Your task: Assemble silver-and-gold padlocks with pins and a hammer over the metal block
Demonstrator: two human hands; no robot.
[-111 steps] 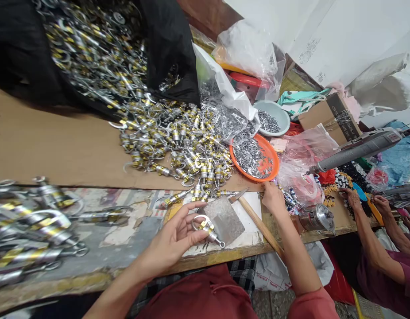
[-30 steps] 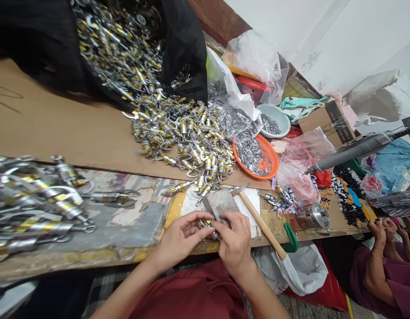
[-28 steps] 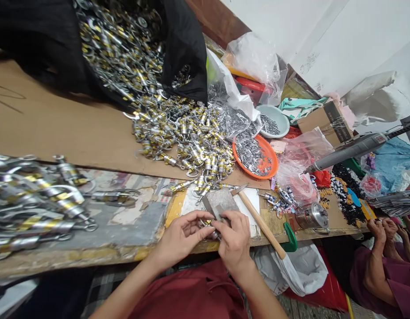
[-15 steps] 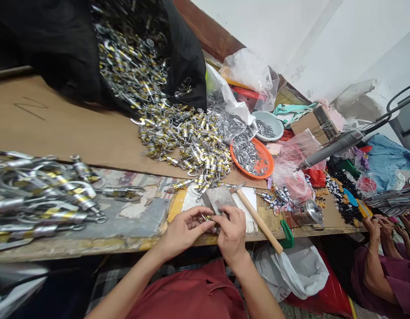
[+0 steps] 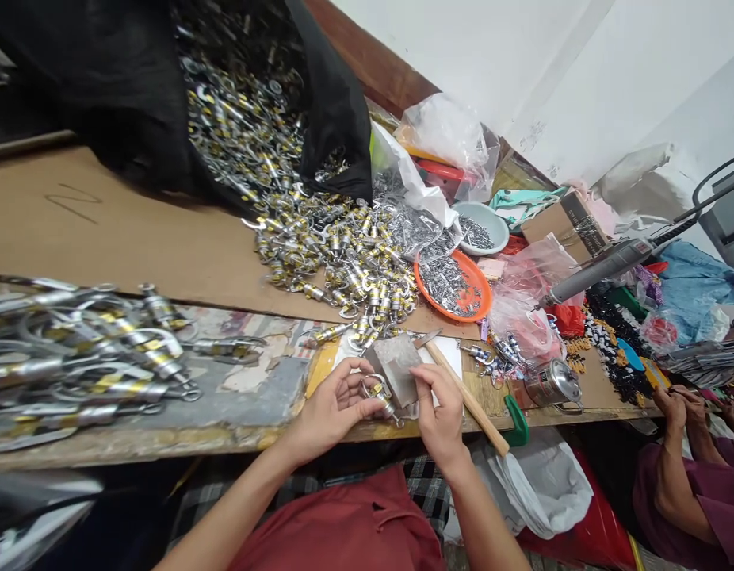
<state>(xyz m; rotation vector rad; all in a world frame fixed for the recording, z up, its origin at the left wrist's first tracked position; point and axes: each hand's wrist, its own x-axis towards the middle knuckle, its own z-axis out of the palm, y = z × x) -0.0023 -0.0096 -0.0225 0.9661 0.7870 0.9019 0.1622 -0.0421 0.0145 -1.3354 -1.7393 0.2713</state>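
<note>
My left hand (image 5: 337, 406) holds a silver keychain clasp (image 5: 380, 392) with yellow marks, a curved hook and a small ring at its lower end. The thumb and fingers pinch it just in front of a grey metal block (image 5: 396, 365). At the block's right edge is my right hand (image 5: 441, 408), its thumb and index finger pressed together; what lies between them, if anything, is too small to make out. A hammer (image 5: 471, 396) with a wooden handle lies right of the block, its handle end past the table edge.
Clasps heap (image 5: 349, 254) out of a black bag (image 5: 337, 103). More clasps (image 5: 105, 349) lie at the left. An orange tray (image 5: 486, 289) holds small metal parts. A green clamp (image 5: 518, 420), a metal can (image 5: 554, 382) and an electric screwdriver (image 5: 605, 270) are rightward. Another person's hands (image 5: 676, 408) work far right.
My right hand has moved off the clasp, to the right, beside the block. The clasp remains in my left hand and now shows more fully. The view has shifted slightly.
</note>
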